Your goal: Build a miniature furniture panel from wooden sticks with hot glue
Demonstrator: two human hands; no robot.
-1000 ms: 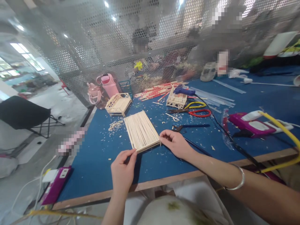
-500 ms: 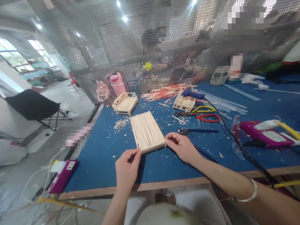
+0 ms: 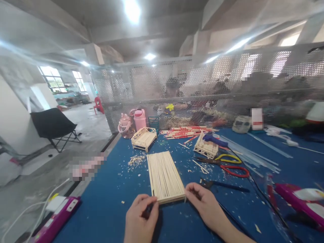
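A flat rectangular panel of pale wooden sticks lies on the blue table in front of me, with a low rim of sticks along its near edge. My left hand pinches its near left corner between thumb and forefinger. At the near right corner my right hand is closed the same way, its fingertips at a short stick that points down there. Behind the panel stands a small stick-built bed with railings. Another small stick frame is farther right, with a blue-handled glue gun resting on it.
Scissors with yellow and red handles and dark-handled pliers lie on the right. Red and white sticks and clear glue sticks are at the back, before a perforated metal screen. A purple power strip is at left.
My view has tilted up, so the table and everything on it sit lower and slightly to the right. Both hands remain at the panel's near corners.
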